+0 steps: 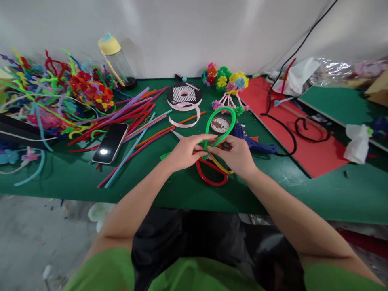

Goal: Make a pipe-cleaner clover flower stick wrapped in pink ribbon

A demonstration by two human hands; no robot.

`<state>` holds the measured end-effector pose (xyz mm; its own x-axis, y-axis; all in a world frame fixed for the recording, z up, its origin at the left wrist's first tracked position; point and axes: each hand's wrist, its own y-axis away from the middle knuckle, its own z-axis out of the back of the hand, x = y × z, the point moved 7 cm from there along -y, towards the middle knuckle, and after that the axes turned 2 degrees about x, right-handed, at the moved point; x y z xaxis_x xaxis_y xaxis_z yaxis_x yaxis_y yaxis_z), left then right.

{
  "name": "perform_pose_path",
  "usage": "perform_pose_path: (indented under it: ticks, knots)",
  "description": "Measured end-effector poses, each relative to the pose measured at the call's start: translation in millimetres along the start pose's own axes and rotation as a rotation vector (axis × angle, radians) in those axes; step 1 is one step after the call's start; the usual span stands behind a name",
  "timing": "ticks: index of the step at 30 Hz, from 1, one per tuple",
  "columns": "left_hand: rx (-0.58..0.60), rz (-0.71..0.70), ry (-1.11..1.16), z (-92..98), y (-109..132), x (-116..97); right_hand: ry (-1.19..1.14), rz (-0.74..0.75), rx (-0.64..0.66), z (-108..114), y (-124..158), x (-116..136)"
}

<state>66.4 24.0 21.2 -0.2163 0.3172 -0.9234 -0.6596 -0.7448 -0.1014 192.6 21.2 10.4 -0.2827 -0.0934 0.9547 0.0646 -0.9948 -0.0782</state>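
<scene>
My left hand (188,152) and my right hand (235,155) meet above the front middle of the table, both with fingers pinched. Between them they grip a green pipe cleaner (234,117) bent into a tall loop that points away from me. A red pipe cleaner loop (212,184) and a yellow pipe cleaner (222,165) hang out below the fingers on the near side. The crossing where these strands meet is mostly hidden by my fingertips. Just beyond the hands lies a round brown and white disc (220,125), seen partly through the green loop.
A blue glue gun (257,146) lies right of my hands, beside a red board (291,129). Left are loose pipe cleaners (139,117), a phone (110,143) and a bottle (117,60). A ribbon spool (184,96) and pipe-cleaner flowers (230,83) stand at the back.
</scene>
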Motion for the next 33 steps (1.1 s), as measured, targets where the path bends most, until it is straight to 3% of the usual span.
perform_pose_path:
  ticks: [5, 12, 18, 24, 33]
  knots:
    - [0.018, 0.027, 0.001, -0.5, 1, 1, 0.067, 0.031, -0.059, 6, -1, 8]
    - [0.077, 0.008, 0.127, -4.9, 2, 0, -0.264, 0.001, -0.126, 18, -4, 9]
    - [0.188, 0.040, 0.181, -13.7, 3, 7, -0.567, -0.110, -0.035, 18, -6, 11]
    - [0.203, 0.111, 0.137, -13.7, 3, 6, -0.539, -0.159, -0.053, 25, -7, 9]
    - [0.238, 0.133, 0.199, -16.0, 4, 6, -0.462, -0.093, 0.019, 21, -8, 10]
